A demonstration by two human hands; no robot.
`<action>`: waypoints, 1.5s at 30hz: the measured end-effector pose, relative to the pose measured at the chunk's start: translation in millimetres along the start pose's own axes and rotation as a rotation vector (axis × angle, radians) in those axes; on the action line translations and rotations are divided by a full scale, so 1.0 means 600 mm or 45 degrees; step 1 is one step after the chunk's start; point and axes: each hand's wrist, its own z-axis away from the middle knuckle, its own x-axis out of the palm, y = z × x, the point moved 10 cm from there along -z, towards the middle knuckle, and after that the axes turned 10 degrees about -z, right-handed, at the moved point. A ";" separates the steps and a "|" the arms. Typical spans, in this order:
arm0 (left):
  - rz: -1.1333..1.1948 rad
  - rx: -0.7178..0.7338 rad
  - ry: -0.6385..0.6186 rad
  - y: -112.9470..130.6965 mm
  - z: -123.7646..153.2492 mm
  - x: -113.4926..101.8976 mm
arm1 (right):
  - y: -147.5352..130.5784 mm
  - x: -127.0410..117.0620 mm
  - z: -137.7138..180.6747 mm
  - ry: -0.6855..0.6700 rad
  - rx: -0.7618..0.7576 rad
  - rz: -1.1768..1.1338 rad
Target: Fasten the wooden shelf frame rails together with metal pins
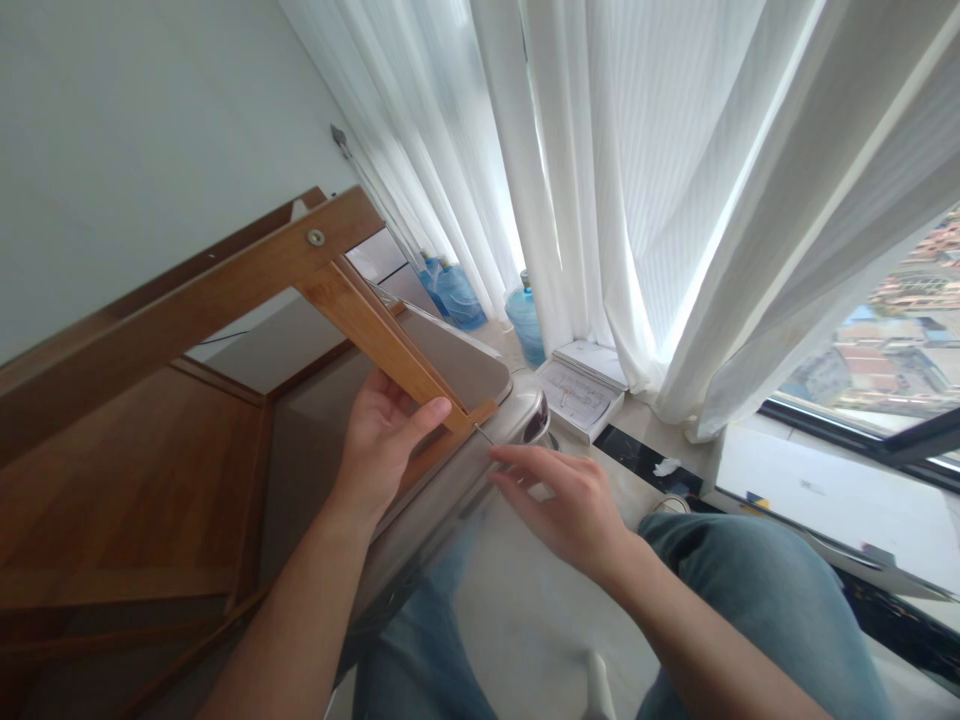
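A wooden frame (390, 340), part of a larger piece of wooden furniture, leans over a grey rounded surface. Around its slat near the lower end, my left hand (390, 430) is closed, with the thumb across the top. My right hand (562, 500) pinches a thin metal rod (484, 433) between thumb and fingertips. The rod's far tip meets the end of the wood; whether it is a hex key or a long screw, I cannot tell. A round metal fitting (316, 237) sits in the upper corner of the frame.
Blue water jugs (459, 295) stand by the white curtain (622, 180). An open white box (581, 395) with a printed sheet lies on the floor. To the right is a long white box (832, 500) beneath the window. My knees flank the work.
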 end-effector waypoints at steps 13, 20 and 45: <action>-0.021 -0.002 0.002 0.001 0.000 -0.001 | 0.002 -0.003 -0.004 0.016 0.068 -0.089; -0.061 -0.017 0.000 0.000 0.000 0.000 | 0.007 -0.009 -0.009 0.050 0.194 -0.156; -0.054 0.000 -0.001 -0.001 -0.001 -0.001 | 0.037 -0.003 -0.004 0.127 0.402 -0.542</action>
